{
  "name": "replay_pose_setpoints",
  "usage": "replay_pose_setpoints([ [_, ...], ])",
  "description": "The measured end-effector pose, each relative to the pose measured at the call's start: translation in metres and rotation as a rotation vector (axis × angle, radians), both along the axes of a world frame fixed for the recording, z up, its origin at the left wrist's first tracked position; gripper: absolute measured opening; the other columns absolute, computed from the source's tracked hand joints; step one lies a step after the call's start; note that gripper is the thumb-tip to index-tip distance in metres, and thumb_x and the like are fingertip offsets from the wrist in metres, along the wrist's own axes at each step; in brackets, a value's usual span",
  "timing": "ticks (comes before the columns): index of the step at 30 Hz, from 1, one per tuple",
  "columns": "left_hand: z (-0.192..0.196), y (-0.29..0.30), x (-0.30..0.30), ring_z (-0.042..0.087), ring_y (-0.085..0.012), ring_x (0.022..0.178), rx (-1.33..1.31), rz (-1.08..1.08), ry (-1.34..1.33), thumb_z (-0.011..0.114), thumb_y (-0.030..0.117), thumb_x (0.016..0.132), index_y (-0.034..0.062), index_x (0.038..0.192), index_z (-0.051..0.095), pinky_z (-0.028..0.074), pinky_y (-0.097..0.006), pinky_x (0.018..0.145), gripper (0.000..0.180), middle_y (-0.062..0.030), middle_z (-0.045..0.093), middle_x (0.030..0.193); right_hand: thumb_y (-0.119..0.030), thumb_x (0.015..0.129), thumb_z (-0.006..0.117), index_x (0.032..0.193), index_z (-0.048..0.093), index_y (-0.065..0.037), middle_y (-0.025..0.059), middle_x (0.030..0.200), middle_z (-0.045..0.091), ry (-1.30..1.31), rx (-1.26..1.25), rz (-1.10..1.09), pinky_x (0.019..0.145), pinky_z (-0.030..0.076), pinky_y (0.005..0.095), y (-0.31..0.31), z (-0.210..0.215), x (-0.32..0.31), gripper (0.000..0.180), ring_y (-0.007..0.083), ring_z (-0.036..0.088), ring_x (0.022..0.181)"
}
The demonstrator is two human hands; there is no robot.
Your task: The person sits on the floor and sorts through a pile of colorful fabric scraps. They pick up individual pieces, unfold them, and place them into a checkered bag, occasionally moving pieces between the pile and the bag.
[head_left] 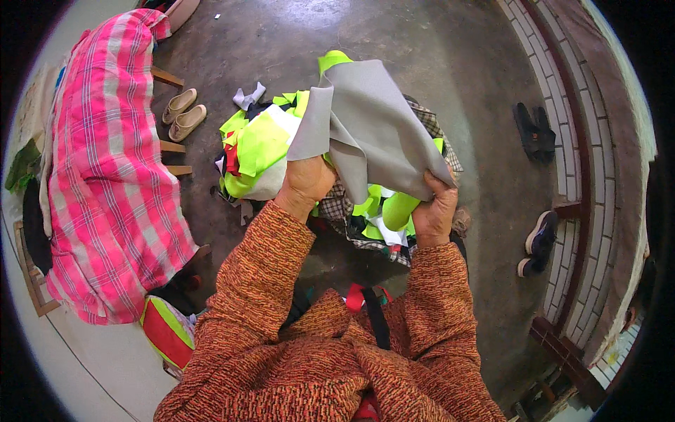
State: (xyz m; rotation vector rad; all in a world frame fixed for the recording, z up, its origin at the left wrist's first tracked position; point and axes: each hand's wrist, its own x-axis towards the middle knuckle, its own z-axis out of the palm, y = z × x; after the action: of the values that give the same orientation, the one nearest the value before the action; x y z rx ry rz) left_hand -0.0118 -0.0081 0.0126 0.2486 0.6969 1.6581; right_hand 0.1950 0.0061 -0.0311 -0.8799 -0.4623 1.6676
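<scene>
Both of my hands hold up a grey piece of fabric (373,112), creased down its middle. Its left side is gripped by my left hand (308,184), whose fingers are partly hidden. My right hand (436,209) pinches the lower right corner, thumb on top. Neon yellow-green shows at the far edge and in a curl beside my right hand; I cannot tell if it is the same piece's other side. Beneath and to the left lies a heap of cloth scraps (264,148), neon, white, grey, dark and red, partly on a checked cloth (339,205).
A pink plaid cover (116,176) drapes over furniture with wooden legs on the left. Beige shoes (184,114) stand beside it. Black slippers (534,132) and dark shoes (539,243) are by the brick wall (571,141) at right. A red and neon bag-like item (167,330) sits lower left.
</scene>
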Motion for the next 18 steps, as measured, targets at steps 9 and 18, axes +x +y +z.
replay_pose_setpoints([
  [9,0.006,-0.002,-0.004,0.046,-0.0239,0.116,-0.044,-0.046,-0.13,0.053,0.04,0.09,0.0158,0.126,0.047,0.035,-0.045,0.099,0.044,-0.0025,0.051,0.126,0.001,0.078,0.058,0.102,0.059,-0.007,0.0033,0.099,0.061,-0.006,-0.046,-0.076,0.087,0.043,0.0302,0.002,0.01,-0.007,0.025,0.0158,0.056,0.092],
  [18,0.008,0.007,-0.015,0.048,-0.0229,0.114,-0.091,0.029,0.013,0.05,0.039,0.091,0.014,0.123,0.048,0.038,-0.045,0.097,0.041,-0.0025,0.052,0.123,0.001,0.083,0.05,0.122,0.05,-0.002,0.0141,0.118,0.054,0.11,-0.053,-0.168,0.093,0.045,0.0369,0.012,0.006,0.007,0.04,0.0247,0.055,0.105],
])
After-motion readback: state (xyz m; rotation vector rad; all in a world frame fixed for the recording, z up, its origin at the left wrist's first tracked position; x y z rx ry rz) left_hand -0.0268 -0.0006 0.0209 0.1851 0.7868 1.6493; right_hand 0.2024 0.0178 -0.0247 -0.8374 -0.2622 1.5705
